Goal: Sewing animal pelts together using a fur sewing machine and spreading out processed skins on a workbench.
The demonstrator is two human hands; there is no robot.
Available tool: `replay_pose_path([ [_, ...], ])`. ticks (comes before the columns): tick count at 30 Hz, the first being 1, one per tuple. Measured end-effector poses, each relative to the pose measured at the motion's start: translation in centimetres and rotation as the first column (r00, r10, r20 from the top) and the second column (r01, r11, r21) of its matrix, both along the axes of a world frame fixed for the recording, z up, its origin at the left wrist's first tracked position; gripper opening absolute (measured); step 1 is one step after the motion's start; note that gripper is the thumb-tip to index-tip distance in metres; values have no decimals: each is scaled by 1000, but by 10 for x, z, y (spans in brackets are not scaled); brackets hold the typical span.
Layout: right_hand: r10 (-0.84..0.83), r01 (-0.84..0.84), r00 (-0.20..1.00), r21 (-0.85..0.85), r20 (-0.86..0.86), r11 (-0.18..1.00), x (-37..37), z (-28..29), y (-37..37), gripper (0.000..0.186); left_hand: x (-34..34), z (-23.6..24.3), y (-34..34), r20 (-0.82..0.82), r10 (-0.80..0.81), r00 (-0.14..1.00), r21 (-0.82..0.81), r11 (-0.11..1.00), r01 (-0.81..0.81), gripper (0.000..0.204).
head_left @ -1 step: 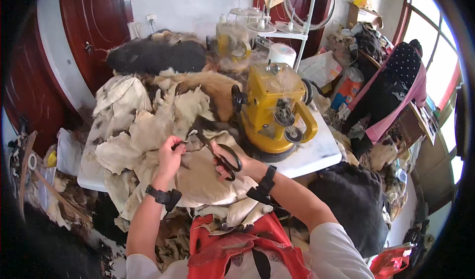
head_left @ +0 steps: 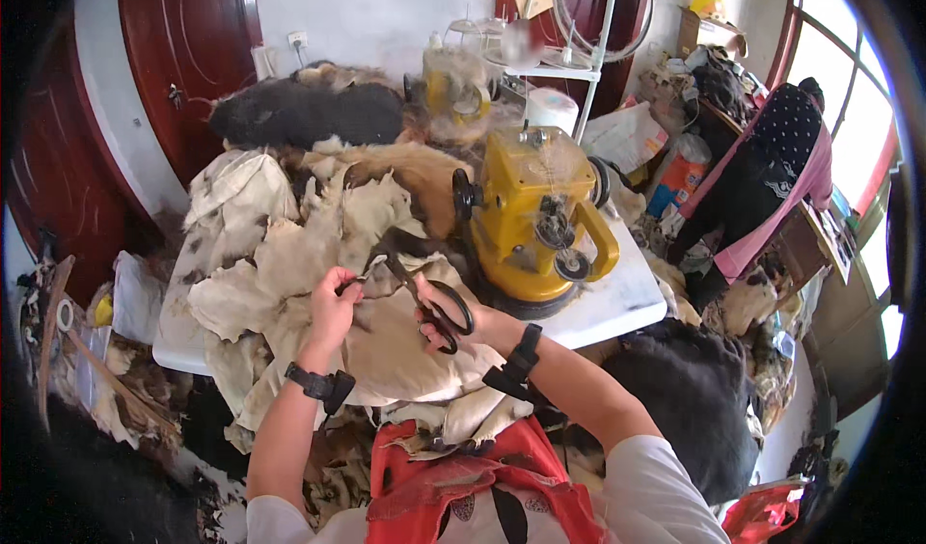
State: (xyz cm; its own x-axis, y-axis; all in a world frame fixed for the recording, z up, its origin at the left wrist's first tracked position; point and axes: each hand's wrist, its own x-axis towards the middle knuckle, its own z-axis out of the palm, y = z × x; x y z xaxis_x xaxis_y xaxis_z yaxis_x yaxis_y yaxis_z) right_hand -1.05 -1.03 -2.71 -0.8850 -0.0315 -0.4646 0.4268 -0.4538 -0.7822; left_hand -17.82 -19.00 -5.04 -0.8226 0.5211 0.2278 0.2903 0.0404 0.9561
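Note:
Pale animal hides (head_left: 289, 255) with dark fur patches lie heaped over the white table in front of me. My left hand (head_left: 333, 298) is closed in a pinch at the edge of a small, dark-furred piece of hide (head_left: 353, 282). Scissors (head_left: 448, 314) with large black handles rest in my right hand (head_left: 431, 305), its fingers wrapped round the loops. Their dark blades (head_left: 394, 266) point up and left, close to my left fingertips. Whether the blades touch the small piece, I cannot tell.
A yellow fur sewing machine (head_left: 535, 211) stands right of my hands on the white table (head_left: 617, 298). Behind are black fur (head_left: 309, 110), another yellow machine (head_left: 453, 91) and a thread stand (head_left: 590, 71). Black fur (head_left: 675, 399) lies at lower right. Another person (head_left: 762, 168) bends over at the right.

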Motion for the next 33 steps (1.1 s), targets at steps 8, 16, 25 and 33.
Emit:
replay_pose_path([
  [8, 8, -11, 997, -45, -78, 999, -28, 3, -10, 70, 9, 15, 3, -134, -36, 990, -49, 998, 30, 9],
  [16, -25, 76, 988, 335, -154, 939, 0, 9, -16, 66, 13, 29, -25, 44, -111, 993, -38, 993, 113, 3],
  [25, -4, -130, 991, 977, 133, 170, 221, 19, 24, 50, 15, 40, -157, -275, -231, 933, -601, 799, 21, 35],
  [33, -600, -211, 797, 962, 68, -171, 278, 19, 125, 47, 4, -14, -146, -678, -274, 682, -623, 706, -336, 66],
])
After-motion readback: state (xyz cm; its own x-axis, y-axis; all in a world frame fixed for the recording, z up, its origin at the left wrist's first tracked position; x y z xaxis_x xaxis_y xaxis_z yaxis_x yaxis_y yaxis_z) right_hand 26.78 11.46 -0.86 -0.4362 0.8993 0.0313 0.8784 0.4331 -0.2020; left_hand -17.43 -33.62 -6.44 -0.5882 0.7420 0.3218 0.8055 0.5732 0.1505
